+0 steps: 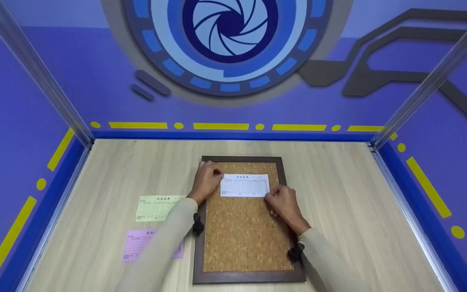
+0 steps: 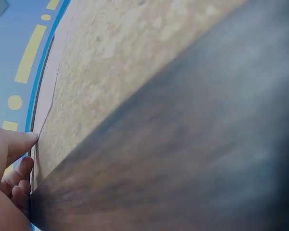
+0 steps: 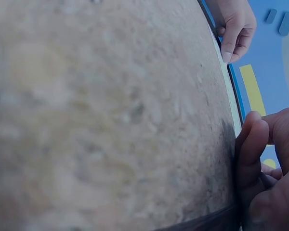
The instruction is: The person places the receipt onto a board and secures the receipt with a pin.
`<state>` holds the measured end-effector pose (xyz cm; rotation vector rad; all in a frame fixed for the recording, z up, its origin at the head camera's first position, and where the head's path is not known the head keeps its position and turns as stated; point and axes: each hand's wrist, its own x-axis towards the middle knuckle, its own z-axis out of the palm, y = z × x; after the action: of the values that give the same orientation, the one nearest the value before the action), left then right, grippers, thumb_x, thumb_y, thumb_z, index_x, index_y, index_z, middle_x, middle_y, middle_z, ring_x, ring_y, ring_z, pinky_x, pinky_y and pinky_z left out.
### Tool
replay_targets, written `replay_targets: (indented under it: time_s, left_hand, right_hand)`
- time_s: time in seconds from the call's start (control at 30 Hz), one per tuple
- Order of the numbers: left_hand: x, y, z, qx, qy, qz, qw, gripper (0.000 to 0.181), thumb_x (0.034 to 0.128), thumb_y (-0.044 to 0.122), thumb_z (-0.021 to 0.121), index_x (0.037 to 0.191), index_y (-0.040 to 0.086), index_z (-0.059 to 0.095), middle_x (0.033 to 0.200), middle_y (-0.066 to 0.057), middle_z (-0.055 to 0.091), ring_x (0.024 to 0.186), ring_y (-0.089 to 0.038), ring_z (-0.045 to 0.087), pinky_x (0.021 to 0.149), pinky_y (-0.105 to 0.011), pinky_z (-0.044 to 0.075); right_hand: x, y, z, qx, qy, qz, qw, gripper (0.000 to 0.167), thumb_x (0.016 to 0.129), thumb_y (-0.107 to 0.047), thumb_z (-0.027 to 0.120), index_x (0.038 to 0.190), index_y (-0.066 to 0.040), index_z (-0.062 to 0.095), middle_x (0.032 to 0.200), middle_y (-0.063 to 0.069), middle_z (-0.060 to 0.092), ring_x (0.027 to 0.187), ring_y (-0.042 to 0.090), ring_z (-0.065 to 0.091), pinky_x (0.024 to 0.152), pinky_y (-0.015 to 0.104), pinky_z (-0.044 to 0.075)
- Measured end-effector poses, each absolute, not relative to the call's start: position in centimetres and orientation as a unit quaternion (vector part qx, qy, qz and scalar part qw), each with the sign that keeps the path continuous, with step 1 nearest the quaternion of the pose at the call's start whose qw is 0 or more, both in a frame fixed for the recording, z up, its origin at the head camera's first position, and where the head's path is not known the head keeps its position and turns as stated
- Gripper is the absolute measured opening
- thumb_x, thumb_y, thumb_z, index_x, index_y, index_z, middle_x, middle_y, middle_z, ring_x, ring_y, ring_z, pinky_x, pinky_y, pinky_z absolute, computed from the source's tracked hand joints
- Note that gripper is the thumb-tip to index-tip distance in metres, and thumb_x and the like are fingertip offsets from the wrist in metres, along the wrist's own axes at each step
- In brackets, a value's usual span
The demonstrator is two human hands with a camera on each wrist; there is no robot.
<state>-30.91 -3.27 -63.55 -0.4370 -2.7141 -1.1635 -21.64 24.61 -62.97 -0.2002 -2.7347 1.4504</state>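
A white printed paper slip [image 1: 244,186] lies across the upper part of a cork board [image 1: 249,239] with a dark wooden frame. My left hand [image 1: 206,180] pinches the slip at its upper left corner, thumb and forefinger together. At the lower right corner, my right hand [image 1: 284,202] holds the slip between thumb and forefinger, its other fingers curled beneath. In the left wrist view the thumb [image 2: 21,142] meets the paper's edge. The right wrist view shows the slip only as a thin pale strip [image 3: 229,91], seen almost edge-on.
Left of the board, a green printed slip [image 1: 152,209] and a purple one [image 1: 136,243] lie on the wooden table [image 1: 363,202], partly covered by my left sleeve [image 1: 164,239]. Blue patterned panels [image 1: 75,81] with metal corner posts enclose the table's back and sides.
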Motion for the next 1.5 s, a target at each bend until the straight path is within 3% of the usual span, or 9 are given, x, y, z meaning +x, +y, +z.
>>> replay_targets:
  time_s: [0.57, 0.87, 1.23, 1.5]
  left_hand:
    - [-30.7, -3.4, -63.3, -0.154, -0.902, -0.394, 0.084, 0.004, 0.0926, 0.002, 0.084, 0.095, 0.002, 0.080, 0.097, -0.011, 0.069, 0.099, -0.030, 0.059, 0.088, -0.046, 0.052]
    - [-30.7, -3.4, -63.4, -0.151, -0.902, -0.395, 0.081, 0.007, 0.0940, 0.001, 0.082, 0.101, 0.001, 0.080, 0.100, -0.012, 0.070, 0.102, -0.031, 0.060, 0.091, -0.047, 0.053]
    - [-30.9, -3.3, -63.5, -0.149, -0.909, -0.380, 0.085, 0.006, 0.0930, 0.000, 0.084, 0.093, 0.004, 0.079, 0.096, -0.010, 0.070, 0.098, -0.030, 0.059, 0.089, -0.047, 0.052]
    - [-30.9, -3.4, -63.5, -0.148, -0.909, -0.382, 0.077, 0.004, 0.0948, 0.003, 0.083, 0.097, 0.001, 0.081, 0.097, -0.012, 0.069, 0.100, -0.031, 0.060, 0.090, -0.048, 0.053]
  right_hand:
    - [-21.6, 24.9, -62.6, -0.076, -0.874, 0.481, 0.007, 0.008, 0.093, -0.001, 0.067, 0.085, -0.001, 0.068, 0.062, 0.007, 0.066, 0.040, 0.013, 0.061, 0.037, 0.026, 0.050]
    - [-20.9, 26.1, -62.2, -0.069, -0.871, 0.485, 0.039, 0.012, 0.096, -0.005, 0.070, 0.085, -0.001, 0.067, 0.063, 0.006, 0.066, 0.042, 0.015, 0.063, 0.038, 0.028, 0.051]
    - [-19.1, 29.3, -61.7, -0.050, -0.860, 0.499, 0.097, 0.014, 0.102, -0.006, 0.070, 0.089, -0.003, 0.071, 0.064, 0.009, 0.067, 0.043, 0.019, 0.063, 0.038, 0.026, 0.049]
    - [-17.8, 31.4, -60.4, -0.050, -0.871, 0.471, 0.126, 0.011, 0.100, -0.003, 0.073, 0.089, -0.002, 0.073, 0.063, 0.002, 0.061, 0.046, 0.012, 0.057, 0.042, 0.021, 0.043]
